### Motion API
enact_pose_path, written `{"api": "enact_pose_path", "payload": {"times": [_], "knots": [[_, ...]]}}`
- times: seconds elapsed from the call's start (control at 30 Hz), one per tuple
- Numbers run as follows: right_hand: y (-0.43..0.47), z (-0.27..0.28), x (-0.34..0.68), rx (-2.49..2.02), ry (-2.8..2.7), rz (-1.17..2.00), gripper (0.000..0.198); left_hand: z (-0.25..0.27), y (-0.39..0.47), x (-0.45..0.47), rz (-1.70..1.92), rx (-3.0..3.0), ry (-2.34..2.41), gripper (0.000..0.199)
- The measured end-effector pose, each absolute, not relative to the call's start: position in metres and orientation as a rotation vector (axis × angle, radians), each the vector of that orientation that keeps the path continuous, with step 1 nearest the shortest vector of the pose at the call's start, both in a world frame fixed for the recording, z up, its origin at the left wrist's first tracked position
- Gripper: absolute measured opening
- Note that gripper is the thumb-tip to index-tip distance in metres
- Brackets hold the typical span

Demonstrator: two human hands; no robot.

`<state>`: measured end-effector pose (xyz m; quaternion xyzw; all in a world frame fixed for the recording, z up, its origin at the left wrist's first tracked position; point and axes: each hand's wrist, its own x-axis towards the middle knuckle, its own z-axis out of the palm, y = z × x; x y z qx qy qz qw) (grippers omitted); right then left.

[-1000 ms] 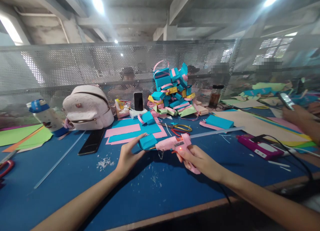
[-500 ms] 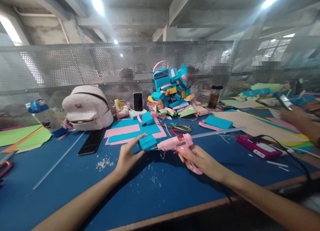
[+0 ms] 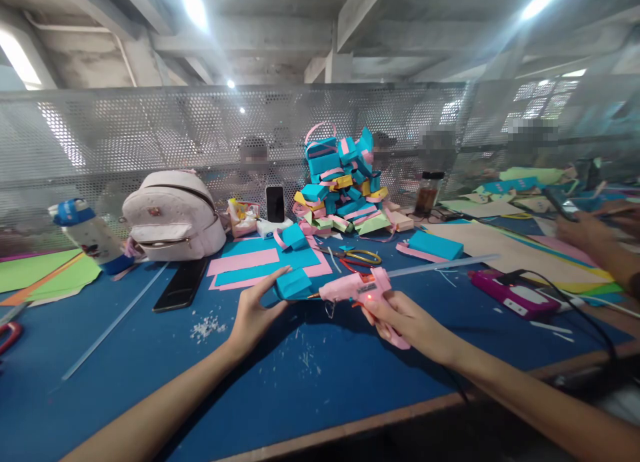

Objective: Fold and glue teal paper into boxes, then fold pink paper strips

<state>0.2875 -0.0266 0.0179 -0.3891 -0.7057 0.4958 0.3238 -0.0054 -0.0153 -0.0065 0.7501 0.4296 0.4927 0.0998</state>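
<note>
My left hand [image 3: 256, 315] grips a small folded blue paper box [image 3: 294, 284] by its left side, just above the table. My right hand [image 3: 400, 319] is wrapped round the handle of a pink hot glue gun [image 3: 357, 289], whose red light glows. The gun's metal nozzle points left and sits close to the box's right edge; whether they touch I cannot tell. A long clear glue stick [image 3: 445, 265] sticks out of the gun's back. Behind the box lie blue and pink paper sheets [image 3: 245, 262].
A heap of blue, pink and yellow paper boxes [image 3: 340, 182] rises at the back. Left stand a backpack [image 3: 173, 215], a bottle [image 3: 90, 235] and a black phone [image 3: 181, 285]. Scissors [image 3: 363, 256] lie behind the gun. A purple power bank [image 3: 513, 295] and another person's hand [image 3: 585, 232] are at right.
The glue gun has shifted slightly to the right, its nozzle drawing a little away along the box. My left hand keeps its hold on the box. The other person's phone has tilted.
</note>
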Motion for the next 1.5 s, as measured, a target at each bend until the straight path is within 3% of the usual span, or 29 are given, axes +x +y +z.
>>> {"api": "enact_pose_path", "payload": {"times": [1.5], "knots": [[-0.030,0.013,0.303,-1.080,-1.881,1.254,0.055,-0.008,-0.015,-0.006,1.469,2.183,1.247,0.048]]}}
